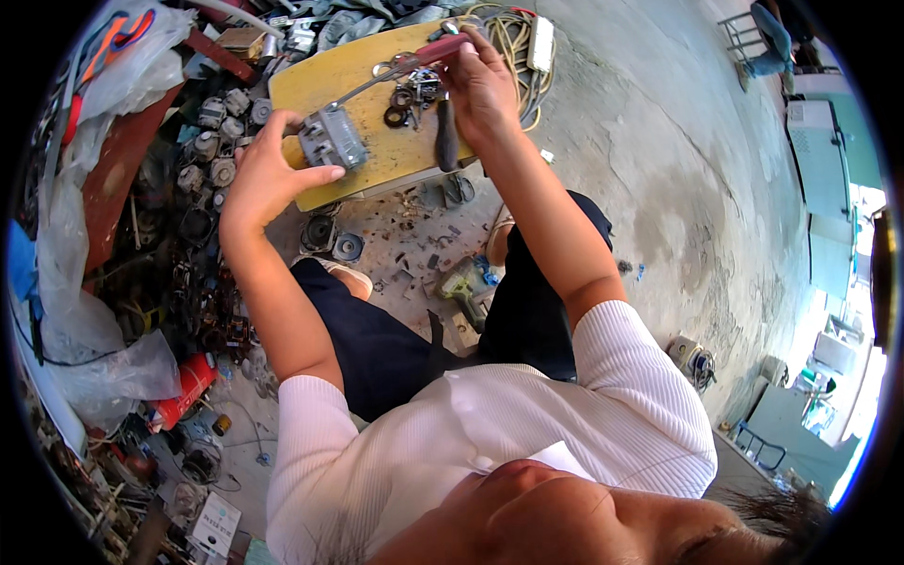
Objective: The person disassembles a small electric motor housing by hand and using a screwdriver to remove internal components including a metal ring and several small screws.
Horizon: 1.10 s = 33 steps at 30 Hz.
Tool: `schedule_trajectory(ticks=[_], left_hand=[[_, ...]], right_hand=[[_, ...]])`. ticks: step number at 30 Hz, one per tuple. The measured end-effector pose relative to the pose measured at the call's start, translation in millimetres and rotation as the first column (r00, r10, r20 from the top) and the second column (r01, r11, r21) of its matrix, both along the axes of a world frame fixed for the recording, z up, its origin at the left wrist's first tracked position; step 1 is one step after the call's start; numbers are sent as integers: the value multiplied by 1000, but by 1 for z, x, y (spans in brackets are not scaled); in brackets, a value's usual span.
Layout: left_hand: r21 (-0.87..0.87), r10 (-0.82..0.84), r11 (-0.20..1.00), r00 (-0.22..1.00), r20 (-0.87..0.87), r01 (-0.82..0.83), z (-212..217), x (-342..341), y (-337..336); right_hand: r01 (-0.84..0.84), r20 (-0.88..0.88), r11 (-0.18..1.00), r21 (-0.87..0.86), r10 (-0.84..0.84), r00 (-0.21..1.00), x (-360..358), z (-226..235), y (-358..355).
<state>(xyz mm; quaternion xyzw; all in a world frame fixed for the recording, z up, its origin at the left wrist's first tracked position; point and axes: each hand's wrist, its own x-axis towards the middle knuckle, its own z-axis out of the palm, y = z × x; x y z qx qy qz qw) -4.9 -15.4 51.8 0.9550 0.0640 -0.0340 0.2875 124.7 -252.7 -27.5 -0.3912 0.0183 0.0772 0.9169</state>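
My left hand (266, 179) is closed around a grey metal motor housing (331, 137) on the near left part of a small yellow tabletop (391, 160). Its thumb lies along the near side of the housing. My right hand (483, 91) grips the red handle of a screwdriver (443, 49), whose long shank slants down leftward to the top of the housing; whether the tip touches it I cannot tell. Below that hand is a dark-handled tool (446, 137) near the table's right edge. Small metal parts and black rings (399, 107) lie between the hands.
Many used motor parts (209, 141) are heaped left of the table. Coiled cable with a white power strip (540, 43) lies beyond its right side. A green cordless drill (460, 287) is on the floor between my legs, among scattered scraps. A red container (185, 391) stands lower left.
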Motion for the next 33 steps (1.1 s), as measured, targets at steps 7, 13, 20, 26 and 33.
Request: schedule_trajectory(ticks=[7,13,20,26,33], left_hand=[[-44,-11,999,999,36,12,0,-1,2],[22,-9,1000,1000,5,8,1,0,1],[-41,-1,999,999,-40,-1,-5,0,9],[-10,-10,1000,1000,19,10,-4,-2,5],[11,-4,1000,1000,16,4,-6,-3,7]], right_hand=[[25,-44,998,-63,-28,999,-5,6,8],[52,65,997,-54,-49,997,-2,-8,4],[-46,-223,982,-183,4,975,-11,8,-3],[-37,-86,982,-184,21,996,-8,7,-10],[-75,-216,949,-305,8,976,-14,28,-5]])
